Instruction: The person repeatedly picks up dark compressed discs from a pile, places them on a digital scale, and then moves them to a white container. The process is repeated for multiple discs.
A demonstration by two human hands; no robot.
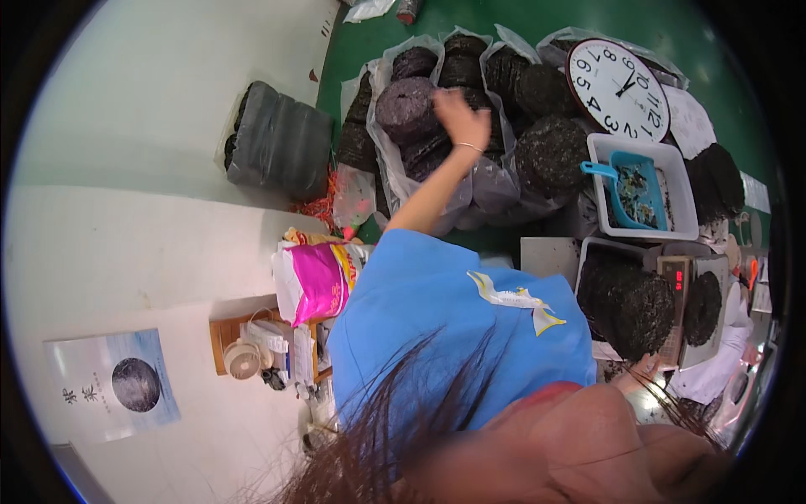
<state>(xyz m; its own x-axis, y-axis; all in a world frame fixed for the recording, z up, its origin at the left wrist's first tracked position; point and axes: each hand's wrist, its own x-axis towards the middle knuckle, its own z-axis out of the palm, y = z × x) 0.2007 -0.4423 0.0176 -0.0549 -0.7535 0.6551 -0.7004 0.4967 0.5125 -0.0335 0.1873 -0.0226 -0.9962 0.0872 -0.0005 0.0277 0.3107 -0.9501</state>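
My left hand [464,120], with a thin bracelet at the wrist, reaches out with fingers spread. It is over clear plastic bags packed with round, dark dried seaweed cakes. The fingertips are beside a purplish-black seaweed cake [409,109] at a bag's mouth; I cannot tell whether they touch it. My right hand [643,370] is low on the right, its fingers bent at the edge of a shaggy black seaweed cake [640,317]. That cake overlaps a white tray of dark seaweed and the side of a scale [674,273]; part of this hand is hidden.
Another seaweed cake [703,308] lies on the scale. A round wall clock [618,91] leans over the bags. Near it, a white tub [682,168] holds a blue dustpan [635,189] with small scraps. A pink-and-white sack [321,281] and a dark wrapped bundle [281,139] stand by the wall.
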